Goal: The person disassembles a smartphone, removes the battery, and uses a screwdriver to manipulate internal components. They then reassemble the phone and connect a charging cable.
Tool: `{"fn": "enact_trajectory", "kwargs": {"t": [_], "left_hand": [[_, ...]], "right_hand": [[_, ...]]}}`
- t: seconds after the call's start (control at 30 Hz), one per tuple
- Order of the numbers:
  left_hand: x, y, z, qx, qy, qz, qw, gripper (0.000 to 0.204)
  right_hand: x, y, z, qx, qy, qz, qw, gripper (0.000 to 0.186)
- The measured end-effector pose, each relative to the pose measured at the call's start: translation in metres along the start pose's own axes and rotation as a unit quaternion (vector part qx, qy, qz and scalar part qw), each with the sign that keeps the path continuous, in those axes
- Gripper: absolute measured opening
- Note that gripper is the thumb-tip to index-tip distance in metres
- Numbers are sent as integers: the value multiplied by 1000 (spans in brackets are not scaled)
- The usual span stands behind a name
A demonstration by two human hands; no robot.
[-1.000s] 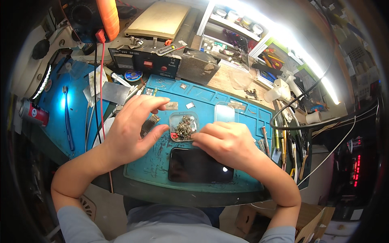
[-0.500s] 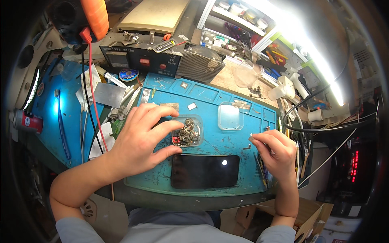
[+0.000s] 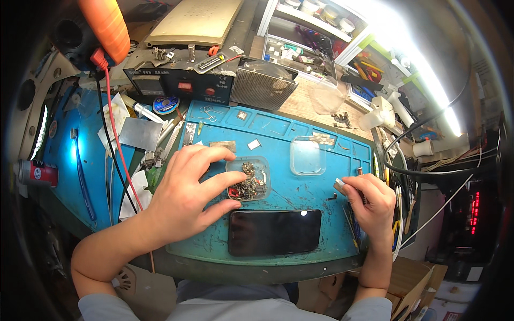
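Observation:
My left hand hovers over or rests on a small clear container of tiny metal parts, fingers apart, index fingertip among or just above them. At the mat's right, my right hand pinches a small silvery piece between thumb and index finger. A small dark bit lies just left of it. The container's clear lid sits behind, toward the right. A black smartphone lies flat in front of the container on the blue silicone mat.
Behind stand a black bench unit and storage shelves under a bright tube light. Pens and tools line the mat's right side. A red cable crosses at left beside a spray can. A black cable loops at right.
My right hand has moved from the container out to the right and now pinches a small piece. The lid it covered shows fully. My left fingers have come down closer over the parts.

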State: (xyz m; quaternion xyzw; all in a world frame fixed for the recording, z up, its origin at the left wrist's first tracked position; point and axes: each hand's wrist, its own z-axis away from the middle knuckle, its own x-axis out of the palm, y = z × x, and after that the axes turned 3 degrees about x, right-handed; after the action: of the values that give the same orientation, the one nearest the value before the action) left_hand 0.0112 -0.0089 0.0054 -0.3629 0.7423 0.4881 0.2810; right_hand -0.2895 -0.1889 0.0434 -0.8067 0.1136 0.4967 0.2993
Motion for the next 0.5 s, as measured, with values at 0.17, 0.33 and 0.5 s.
{"fn": "enact_trajectory", "kwargs": {"t": [0.17, 0.33, 0.5], "left_hand": [[1, -2, 2, -3, 1, 0, 1000, 60], [1, -1, 0, -3, 11, 8, 1000, 69], [-1, -1, -1, 4, -2, -6, 1000, 72]], "right_hand": [[-1, 2, -1, -6, -2, 9, 1000, 12], [-14, 3, 2, 33, 23, 30, 999, 11], [-36, -5, 20, 94, 19, 43, 994, 11]]}}
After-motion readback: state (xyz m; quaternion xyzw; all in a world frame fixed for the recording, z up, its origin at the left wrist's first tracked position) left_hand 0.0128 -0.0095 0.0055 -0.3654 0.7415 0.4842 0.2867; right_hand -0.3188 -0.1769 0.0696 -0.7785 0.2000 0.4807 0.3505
